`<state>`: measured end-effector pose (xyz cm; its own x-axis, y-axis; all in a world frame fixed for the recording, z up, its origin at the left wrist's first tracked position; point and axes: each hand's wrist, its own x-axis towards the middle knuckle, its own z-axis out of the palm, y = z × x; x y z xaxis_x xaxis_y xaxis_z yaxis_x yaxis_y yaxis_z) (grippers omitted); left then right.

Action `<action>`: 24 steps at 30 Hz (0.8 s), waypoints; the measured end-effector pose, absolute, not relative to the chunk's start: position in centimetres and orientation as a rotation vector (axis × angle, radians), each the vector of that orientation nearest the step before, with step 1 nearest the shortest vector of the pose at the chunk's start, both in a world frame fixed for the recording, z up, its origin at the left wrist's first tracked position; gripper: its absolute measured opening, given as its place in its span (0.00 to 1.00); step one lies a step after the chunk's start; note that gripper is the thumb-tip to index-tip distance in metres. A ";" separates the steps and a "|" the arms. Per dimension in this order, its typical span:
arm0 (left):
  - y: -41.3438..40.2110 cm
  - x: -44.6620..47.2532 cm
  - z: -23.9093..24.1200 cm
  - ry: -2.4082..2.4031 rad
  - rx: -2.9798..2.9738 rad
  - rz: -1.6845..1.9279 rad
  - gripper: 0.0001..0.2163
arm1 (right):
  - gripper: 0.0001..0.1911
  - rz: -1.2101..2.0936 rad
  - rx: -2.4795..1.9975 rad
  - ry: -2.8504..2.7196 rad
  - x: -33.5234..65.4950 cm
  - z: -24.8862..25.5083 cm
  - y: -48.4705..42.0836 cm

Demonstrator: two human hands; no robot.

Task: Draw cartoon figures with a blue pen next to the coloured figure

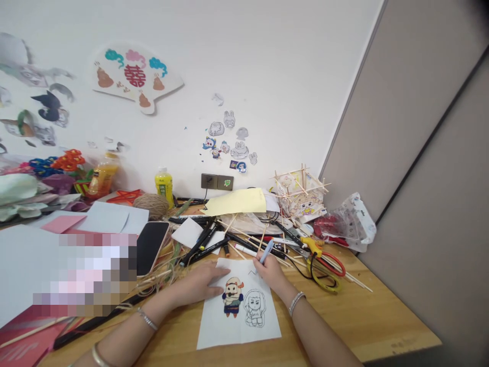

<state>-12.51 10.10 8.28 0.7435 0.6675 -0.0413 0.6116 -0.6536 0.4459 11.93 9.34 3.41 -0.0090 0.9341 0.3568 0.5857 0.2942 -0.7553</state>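
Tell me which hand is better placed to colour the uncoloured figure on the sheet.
Right, probably. The right hand already grips the blue pen at the sheet's top edge, just above the uncoloured figure. The left hand lies flat on the sheet beside the coloured figure, pinning it.

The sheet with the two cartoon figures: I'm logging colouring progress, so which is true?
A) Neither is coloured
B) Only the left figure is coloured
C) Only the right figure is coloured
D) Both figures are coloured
B: on the sheet, the left figure shows orange, red and blue, while the right figure is only a black outline; the right hand holds a pen above it.
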 end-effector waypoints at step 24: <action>9.7 -12.3 8.7 1.145 2.415 0.138 0.31 | 0.08 0.481 -1.288 -1.522 11.6 5.0 8.5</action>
<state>-12.32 9.69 8.73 0.6485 0.7541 -0.1038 0.7077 -0.5470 0.4471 11.59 8.50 5.00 0.1146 0.8891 0.4431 0.4733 0.3433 -0.8112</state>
